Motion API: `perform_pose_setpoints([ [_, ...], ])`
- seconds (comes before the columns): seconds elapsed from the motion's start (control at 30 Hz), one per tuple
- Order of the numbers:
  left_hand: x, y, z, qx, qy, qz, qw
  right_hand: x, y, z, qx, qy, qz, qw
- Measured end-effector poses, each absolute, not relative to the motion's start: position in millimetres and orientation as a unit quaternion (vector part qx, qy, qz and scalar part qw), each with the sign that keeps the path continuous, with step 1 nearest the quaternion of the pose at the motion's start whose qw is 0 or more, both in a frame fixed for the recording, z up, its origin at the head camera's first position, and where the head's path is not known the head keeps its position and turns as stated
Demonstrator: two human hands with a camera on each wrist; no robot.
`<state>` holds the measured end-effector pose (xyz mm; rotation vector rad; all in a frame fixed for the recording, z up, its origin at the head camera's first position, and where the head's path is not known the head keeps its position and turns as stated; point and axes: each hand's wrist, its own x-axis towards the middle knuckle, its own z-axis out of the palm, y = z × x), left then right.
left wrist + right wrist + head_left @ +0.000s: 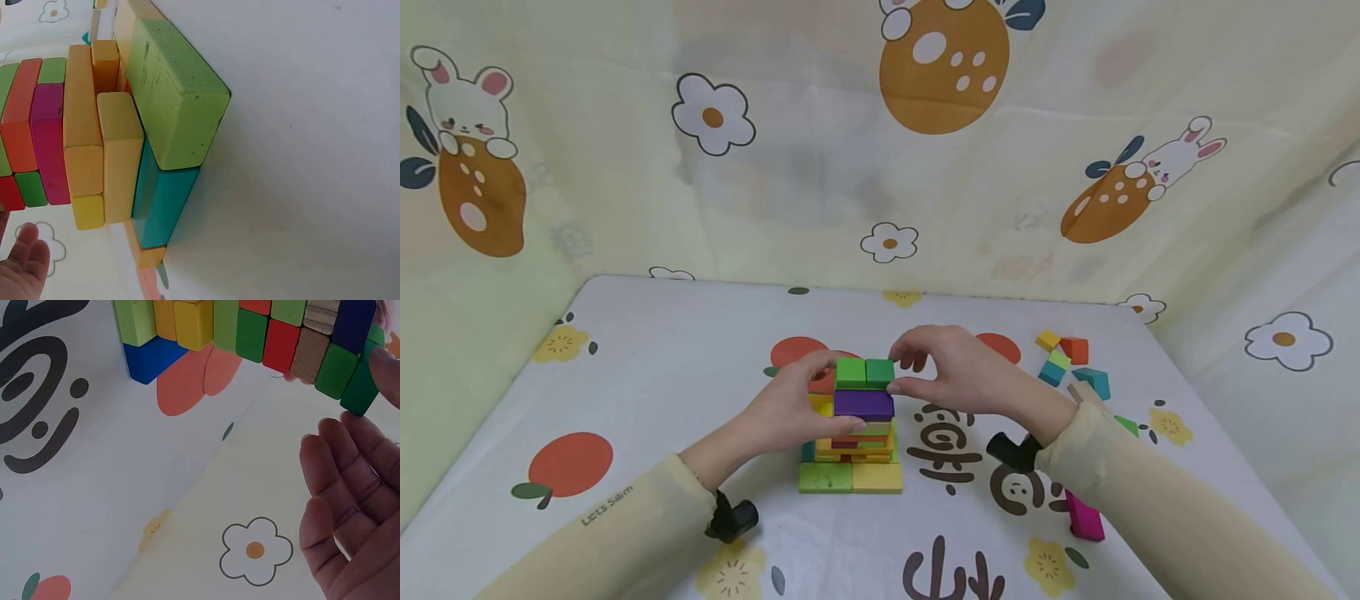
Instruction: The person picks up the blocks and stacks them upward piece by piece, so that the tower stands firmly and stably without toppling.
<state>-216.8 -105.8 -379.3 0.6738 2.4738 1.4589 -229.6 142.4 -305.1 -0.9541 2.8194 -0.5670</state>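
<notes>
Head view: left hand (793,408) and right hand (951,371) pinch two green blocks (865,372) atop a colourful block tower (853,446), fingers curled around them.

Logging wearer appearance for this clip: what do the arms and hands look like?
Both hands, left and right, are bare. Pale cream sleeves cover both arms; the left one carries small dark lettering. A small black device sits at each wrist.
</notes>
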Motion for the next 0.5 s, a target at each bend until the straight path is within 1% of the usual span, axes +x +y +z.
perform_pose_setpoints([
  [0.5, -217.1, -105.6, -379.5, 0.225, 0.837, 0.489, 0.099, -229.1, 143.8, -305.1, -0.311, 0.928, -0.196, 0.064],
])
